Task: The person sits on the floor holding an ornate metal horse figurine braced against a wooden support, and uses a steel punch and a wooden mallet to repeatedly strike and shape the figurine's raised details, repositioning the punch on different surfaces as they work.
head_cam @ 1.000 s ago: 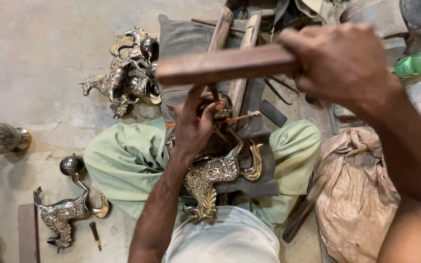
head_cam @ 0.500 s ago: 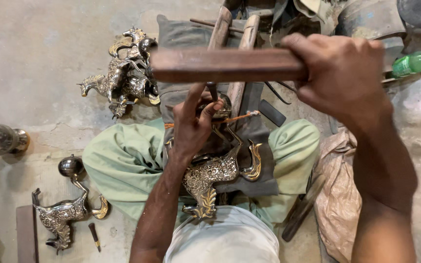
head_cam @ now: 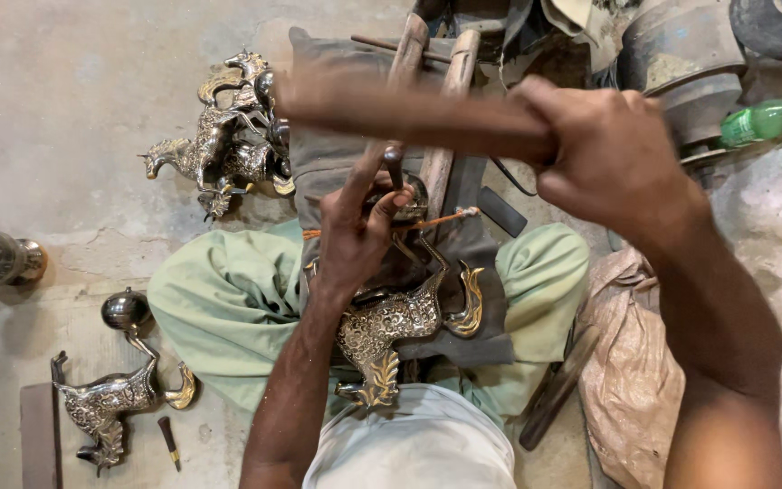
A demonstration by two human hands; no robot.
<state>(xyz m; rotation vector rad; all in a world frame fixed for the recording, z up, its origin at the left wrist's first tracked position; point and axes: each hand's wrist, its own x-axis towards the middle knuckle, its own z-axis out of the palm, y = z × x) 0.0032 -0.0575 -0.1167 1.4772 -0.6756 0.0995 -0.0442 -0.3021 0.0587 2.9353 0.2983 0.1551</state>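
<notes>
Head view: the right hand (head_cam: pixel 613 158) is raised, its fingers closed around a wooden mallet (head_cam: pixel 409 113), which looks blurred. The left hand (head_cam: pixel 359 237) pinches a small metal punch (head_cam: pixel 394 167) between thumb and fingers and holds it upright. Just under this hand, a brass horse figure (head_cam: pixel 391 326) lies on the dark cloth (head_cam: pixel 337 163) over the person's lap. More horse figures (head_cam: pixel 219 145) stand on the floor (head_cam: pixel 65 91) near the left knee, and a green bottle (head_cam: pixel 762 119) lies at the far right.
</notes>
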